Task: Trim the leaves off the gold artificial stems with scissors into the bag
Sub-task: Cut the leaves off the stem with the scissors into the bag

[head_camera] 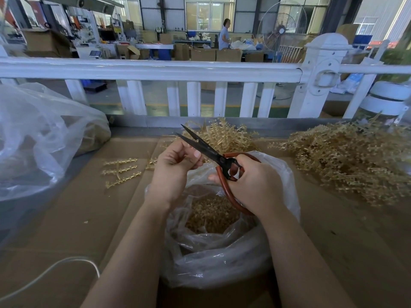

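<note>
R hand [253,181] grips scissors [206,150], blades apart, mid-frame. L hand [175,165] curled; can't tell what it holds. Cut bits could miss bag [222,258].

On the bench sit two clear plastic bags, one at the near edge [222,258] and one at the left edge [40,138], one pair of scissors [213,156], two heaps of gold stems, one along the far edge [224,135] and one at the right edge [347,161], one stripped stem [120,172], one white cable [55,272], and two hands, left [175,170] and right [253,183].

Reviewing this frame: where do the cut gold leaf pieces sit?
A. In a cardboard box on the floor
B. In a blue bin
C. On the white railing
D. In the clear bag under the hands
D: the clear bag between the forearms holds gold trimmings.
</note>
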